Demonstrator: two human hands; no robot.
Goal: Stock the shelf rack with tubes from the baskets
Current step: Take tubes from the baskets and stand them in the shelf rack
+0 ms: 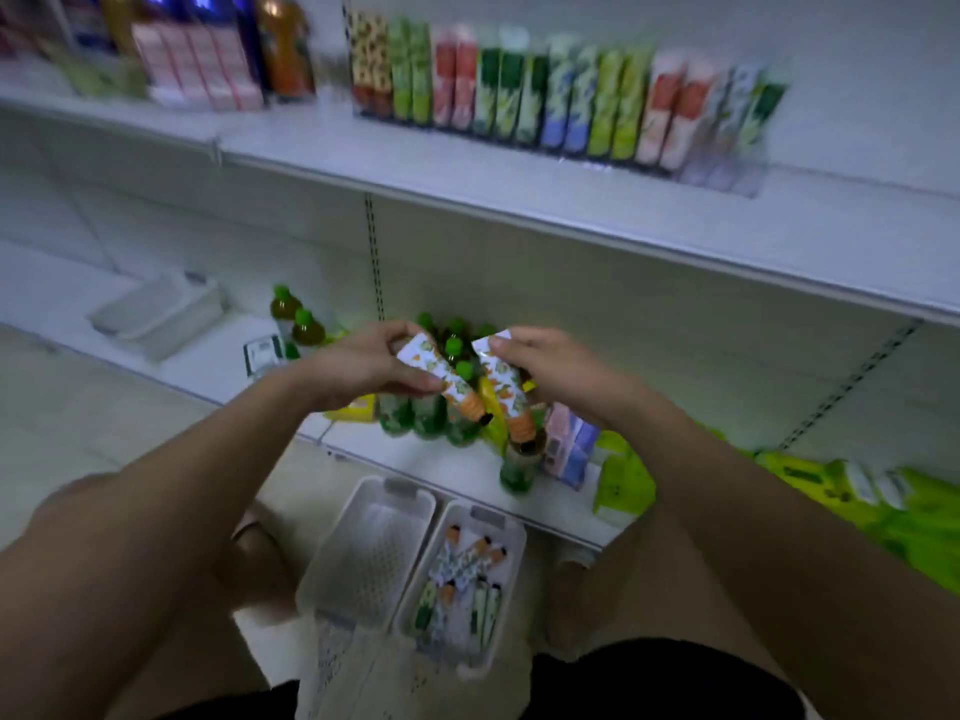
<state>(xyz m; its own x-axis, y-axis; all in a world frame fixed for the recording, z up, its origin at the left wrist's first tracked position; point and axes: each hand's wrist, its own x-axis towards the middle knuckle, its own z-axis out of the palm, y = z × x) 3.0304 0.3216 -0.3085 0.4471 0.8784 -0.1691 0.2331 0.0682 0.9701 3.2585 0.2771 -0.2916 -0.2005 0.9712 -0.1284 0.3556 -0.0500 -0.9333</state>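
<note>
A person's left hand (371, 366) and right hand (545, 368) each pinch one orange-patterned tube (447, 379), grip clamped near the flat end, caps hanging toward 5 o'clock, the second tube (501, 379) just beside the first. More tubes lie in the right basket (511, 579) on the floor at 6 o'clock, beside the left basket (421, 504). To stock well, the person should probably lift both to the clear shelf rack (727, 174) at 1 o'clock and stand them upright beside the matching row (371, 65)

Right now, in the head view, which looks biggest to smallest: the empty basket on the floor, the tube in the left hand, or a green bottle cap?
1. Empty basket
2. Tube gripped by the left hand
3. Green bottle cap

The tube sits nearer the camera, so its true size is unsure.
</note>
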